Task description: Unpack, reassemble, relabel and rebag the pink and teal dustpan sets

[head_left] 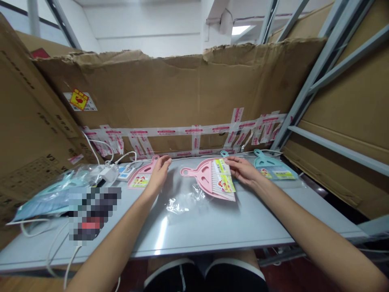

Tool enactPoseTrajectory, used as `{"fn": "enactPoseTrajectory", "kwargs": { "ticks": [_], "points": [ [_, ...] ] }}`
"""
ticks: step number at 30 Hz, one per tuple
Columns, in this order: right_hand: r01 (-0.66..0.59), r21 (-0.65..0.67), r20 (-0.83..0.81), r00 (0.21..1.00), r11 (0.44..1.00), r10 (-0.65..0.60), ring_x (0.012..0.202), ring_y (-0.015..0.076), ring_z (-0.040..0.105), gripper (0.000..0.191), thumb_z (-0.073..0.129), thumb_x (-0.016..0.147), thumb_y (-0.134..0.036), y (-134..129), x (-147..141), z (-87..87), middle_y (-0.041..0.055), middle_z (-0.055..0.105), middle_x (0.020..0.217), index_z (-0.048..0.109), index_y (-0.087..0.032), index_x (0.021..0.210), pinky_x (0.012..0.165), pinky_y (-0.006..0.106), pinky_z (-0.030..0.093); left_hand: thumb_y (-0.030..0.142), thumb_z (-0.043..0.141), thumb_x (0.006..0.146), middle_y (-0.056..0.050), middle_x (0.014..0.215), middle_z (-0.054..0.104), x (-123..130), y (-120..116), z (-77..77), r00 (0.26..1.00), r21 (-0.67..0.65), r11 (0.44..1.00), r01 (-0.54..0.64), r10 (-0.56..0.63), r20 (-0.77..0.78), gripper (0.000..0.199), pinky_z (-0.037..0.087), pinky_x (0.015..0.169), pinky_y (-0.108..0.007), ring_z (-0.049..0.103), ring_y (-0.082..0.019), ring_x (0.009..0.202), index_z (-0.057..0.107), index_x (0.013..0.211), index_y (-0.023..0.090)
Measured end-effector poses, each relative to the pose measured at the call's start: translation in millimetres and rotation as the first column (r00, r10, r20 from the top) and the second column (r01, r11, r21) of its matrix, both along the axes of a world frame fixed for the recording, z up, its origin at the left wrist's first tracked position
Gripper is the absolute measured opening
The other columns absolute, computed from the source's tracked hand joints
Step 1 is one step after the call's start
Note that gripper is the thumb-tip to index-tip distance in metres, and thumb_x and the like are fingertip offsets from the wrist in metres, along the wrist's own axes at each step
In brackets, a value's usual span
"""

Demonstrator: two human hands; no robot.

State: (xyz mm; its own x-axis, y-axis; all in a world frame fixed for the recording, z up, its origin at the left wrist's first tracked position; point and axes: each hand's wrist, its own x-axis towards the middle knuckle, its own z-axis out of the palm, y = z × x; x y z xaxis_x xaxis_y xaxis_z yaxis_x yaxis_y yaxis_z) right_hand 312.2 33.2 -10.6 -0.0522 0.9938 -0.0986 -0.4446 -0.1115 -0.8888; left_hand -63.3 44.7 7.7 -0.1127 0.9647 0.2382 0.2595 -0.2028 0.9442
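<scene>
A pink dustpan with a white-bristled brush is at the middle of the table, tilted, its ring handle pointing left. My right hand pinches its right edge by the yellow-green label card. My left hand is open beside a second pink dustpan set, partly covering it; whether they touch, I cannot tell. Crumpled clear plastic wrap lies below the middle set. Behind my right hand pokes a teal handle, the rest of that piece mostly hidden.
A wrapped teal dustpan set lies at the right rear. More teal sets in plastic are at the left, near a power strip, white cables and a pixelated patch. A taped cardboard wall closes the back; a metal frame stands right.
</scene>
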Motion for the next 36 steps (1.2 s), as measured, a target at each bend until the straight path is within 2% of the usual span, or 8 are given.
{"fn": "enactPoseTrajectory", "kwargs": {
  "ticks": [3, 7, 13, 22, 26, 30, 33, 36],
  "points": [
    [0.017, -0.001, 0.015, 1.0, 1.0, -0.017, 0.083, 0.0181, 0.084, 0.029, 0.1, 0.077, -0.01, 1.4, 1.5, -1.2, 0.0061, 0.087, 0.098, 0.081, -0.019, 0.096, 0.074, 0.023, 0.072, 0.061, 0.065, 0.098, -0.015, 0.146, 0.074, -6.1, -2.7, 5.5, 0.986, 0.005, 1.0, 0.031, -0.03, -0.161, 0.056, 0.048, 0.12, -0.044, 0.067, -0.032, 0.139, 0.071, 0.135, 0.02],
    [-0.036, -0.008, 0.076, 0.996, 0.999, 0.037, 0.086, 0.019, 0.084, 0.031, 0.103, 0.074, -0.014, -2.8, -4.6, -3.0, 0.0077, 0.087, 0.102, 0.082, -0.018, 0.096, 0.076, 0.025, 0.072, 0.073, 0.067, 0.095, -0.01, 0.117, 0.085, -5.8, -14.0, 11.5, 0.906, -0.18, 0.955, 0.236, -0.283, -0.314, 0.059, 0.055, 0.105, -0.041, 0.076, -0.033, 0.116, 0.082, 0.115, 0.02],
    [-0.161, -0.027, 0.123, 0.979, 0.987, 0.163, 0.086, 0.0183, 0.082, 0.036, 0.108, 0.07, -0.023, -15.6, -27.3, -6.2, 0.0065, 0.085, 0.098, 0.083, -0.018, 0.094, 0.075, 0.026, 0.072, 0.064, 0.082, 0.085, -0.008, 0.093, 0.084, 10.1, -21.6, -1.1, 0.821, -0.276, 0.836, 0.474, -0.533, -0.204, 0.053, 0.055, 0.076, -0.032, 0.076, -0.024, 0.082, 0.084, 0.112, 0.018],
    [-0.271, -0.054, 0.119, 0.954, 0.961, 0.275, 0.086, 0.0175, 0.08, 0.042, 0.11, 0.067, -0.03, -29.0, -51.8, -7.4, 0.0058, 0.082, 0.094, 0.081, -0.017, 0.095, 0.075, 0.026, 0.071, 0.057, 0.075, 0.094, -0.005, 0.09, 0.082, 36.5, -34.7, -4.2, 0.87, -0.138, 0.9, 0.414, -0.436, -0.23, 0.051, 0.054, 0.075, -0.032, 0.072, -0.021, 0.078, 0.083, 0.126, 0.018],
    [-0.271, -0.064, 0.094, 0.956, 0.96, 0.276, 0.088, 0.0172, 0.08, 0.041, 0.109, 0.07, -0.028, -27.7, -49.9, -8.8, 0.006, 0.082, 0.099, 0.081, -0.016, 0.098, 0.078, 0.026, 0.071, 0.059, 0.069, 0.101, -0.01, 0.117, 0.086, 36.7, -39.8, 4.4, 0.874, -0.078, 0.925, 0.373, -0.378, -0.305, 0.05, 0.059, 0.099, -0.04, 0.079, -0.029, 0.109, 0.082, 0.13, 0.021],
    [-0.252, -0.067, 0.042, 0.966, 0.965, 0.255, 0.091, 0.0171, 0.082, 0.036, 0.106, 0.074, -0.022, -23.3, -45.3, -10.7, 0.0065, 0.084, 0.103, 0.079, -0.018, 0.099, 0.081, 0.024, 0.071, 0.062, 0.055, 0.109, -0.012, 0.139, 0.08, 15.2, -36.3, 26.4, 0.851, 0.198, 0.949, 0.245, -0.113, -0.513, 0.052, 0.05, 0.12, -0.048, 0.071, -0.033, 0.134, 0.081, 0.132, 0.022],
    [-0.234, -0.055, 0.015, 0.972, 0.971, 0.235, 0.09, 0.0169, 0.082, 0.034, 0.104, 0.076, -0.02, -20.8, -44.2, -12.0, 0.0057, 0.085, 0.1, 0.078, -0.019, 0.098, 0.083, 0.024, 0.071, 0.069, 0.048, 0.11, -0.013, 0.134, 0.081, -11.4, -29.2, 42.2, 0.848, 0.264, 0.956, 0.13, 0.031, -0.529, 0.061, 0.054, 0.116, -0.048, 0.074, -0.034, 0.128, 0.08, 0.127, 0.02],
    [-0.22, -0.036, 0.005, 0.976, 0.975, 0.22, 0.091, 0.0183, 0.084, 0.036, 0.104, 0.076, -0.022, -19.6, -44.8, -12.9, 0.0056, 0.085, 0.099, 0.077, -0.019, 0.099, 0.083, 0.025, 0.071, 0.083, 0.043, 0.105, -0.014, 0.115, 0.085, -33.8, -22.1, 49.0, 0.894, 0.078, 0.996, 0.047, -0.007, -0.448, 0.076, 0.063, 0.093, -0.043, 0.081, -0.033, 0.102, 0.081, 0.119, 0.019]
  ]
}}
